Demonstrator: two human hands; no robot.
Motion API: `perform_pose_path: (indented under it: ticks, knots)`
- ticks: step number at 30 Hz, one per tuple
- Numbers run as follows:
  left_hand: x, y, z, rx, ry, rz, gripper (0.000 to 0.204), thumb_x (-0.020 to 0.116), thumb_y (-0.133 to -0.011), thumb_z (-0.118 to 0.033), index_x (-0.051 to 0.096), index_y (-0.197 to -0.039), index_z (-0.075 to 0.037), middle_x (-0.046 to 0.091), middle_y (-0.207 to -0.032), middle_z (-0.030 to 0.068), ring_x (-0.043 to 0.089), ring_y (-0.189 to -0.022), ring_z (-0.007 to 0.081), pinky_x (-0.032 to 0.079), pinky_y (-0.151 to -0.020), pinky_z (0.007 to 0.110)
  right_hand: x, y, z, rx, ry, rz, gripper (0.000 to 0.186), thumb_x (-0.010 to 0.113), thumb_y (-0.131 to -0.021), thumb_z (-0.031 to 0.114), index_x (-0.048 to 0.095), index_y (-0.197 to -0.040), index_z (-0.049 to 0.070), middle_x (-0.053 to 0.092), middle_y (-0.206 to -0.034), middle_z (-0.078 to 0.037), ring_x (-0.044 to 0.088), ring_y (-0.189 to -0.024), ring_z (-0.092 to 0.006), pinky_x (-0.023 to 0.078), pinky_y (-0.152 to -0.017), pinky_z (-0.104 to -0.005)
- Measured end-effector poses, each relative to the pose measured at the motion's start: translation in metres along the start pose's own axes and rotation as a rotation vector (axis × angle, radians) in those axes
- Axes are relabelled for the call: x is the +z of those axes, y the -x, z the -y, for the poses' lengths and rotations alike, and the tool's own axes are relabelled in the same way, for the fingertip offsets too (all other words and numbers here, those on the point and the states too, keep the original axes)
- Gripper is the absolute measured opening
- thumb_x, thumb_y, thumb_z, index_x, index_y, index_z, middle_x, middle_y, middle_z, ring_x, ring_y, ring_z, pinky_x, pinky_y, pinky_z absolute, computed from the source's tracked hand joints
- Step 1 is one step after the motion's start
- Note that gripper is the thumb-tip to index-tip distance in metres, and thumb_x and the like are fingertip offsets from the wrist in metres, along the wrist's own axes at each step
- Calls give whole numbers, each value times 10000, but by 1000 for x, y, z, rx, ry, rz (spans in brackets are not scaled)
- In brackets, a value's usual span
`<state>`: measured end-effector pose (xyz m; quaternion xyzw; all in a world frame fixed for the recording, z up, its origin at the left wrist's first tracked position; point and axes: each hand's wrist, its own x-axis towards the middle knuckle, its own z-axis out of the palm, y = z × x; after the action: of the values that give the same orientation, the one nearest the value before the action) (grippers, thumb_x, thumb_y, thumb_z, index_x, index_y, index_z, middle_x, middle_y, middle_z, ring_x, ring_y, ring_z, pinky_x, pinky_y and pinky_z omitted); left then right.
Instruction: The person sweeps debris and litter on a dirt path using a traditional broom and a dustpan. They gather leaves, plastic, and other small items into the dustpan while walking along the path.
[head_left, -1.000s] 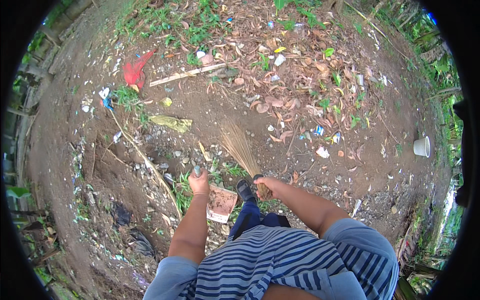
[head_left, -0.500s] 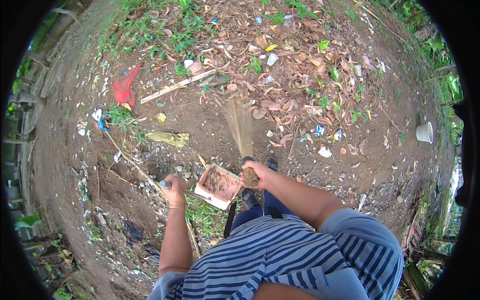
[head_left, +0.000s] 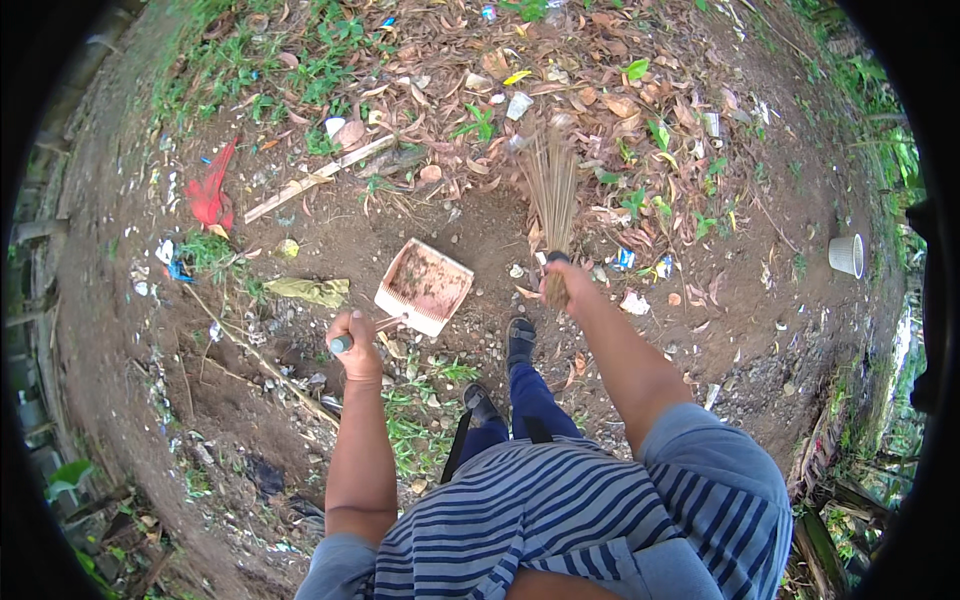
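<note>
Gripping the twig broom (head_left: 552, 190) in my right hand (head_left: 557, 287) — bristles fanned away from me over the dry leaves (head_left: 600, 110) — I hold the dustpan (head_left: 424, 286) by its handle in my closed left hand (head_left: 352, 345), pan just left of the broom

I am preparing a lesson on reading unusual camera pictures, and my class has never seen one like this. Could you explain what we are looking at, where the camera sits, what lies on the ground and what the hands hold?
There is no machine here: a person wears a wide fisheye camera on the head, looking down, so the picture is round and its edges bend. The left hand grips the handle of a pale dustpan lying on bare soil. The right hand holds a stick broom, its bristles spread toward the dry leaves. On the ground also lie a red scrap, a wooden stick and a white cup.
</note>
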<state>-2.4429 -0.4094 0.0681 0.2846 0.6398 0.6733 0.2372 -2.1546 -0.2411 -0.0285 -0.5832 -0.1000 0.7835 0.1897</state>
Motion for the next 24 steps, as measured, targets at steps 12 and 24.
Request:
perform_pose_path:
  ticks: [12,24]
  knots:
    - [72,-44,81,-85,-68,124,278,481,-794,-89,383,-543,-22,368,-514,-18,324,-520,57,259,-453,257,26,-51,23,261,143,55,234,630,-688,159,514,-844,29,563,-671,-98,561,-546,-224,490,-496,-371]
    - [102,-59,74,-20,-147,158,288,504,-793,-102,380,-544,-22,336,-519,-33,304,-531,57,235,-453,262,-8,17,-5,154,215,38,328,667,-686,114,481,-942,28,549,-647,-97,566,-520,-206,478,-441,-366]
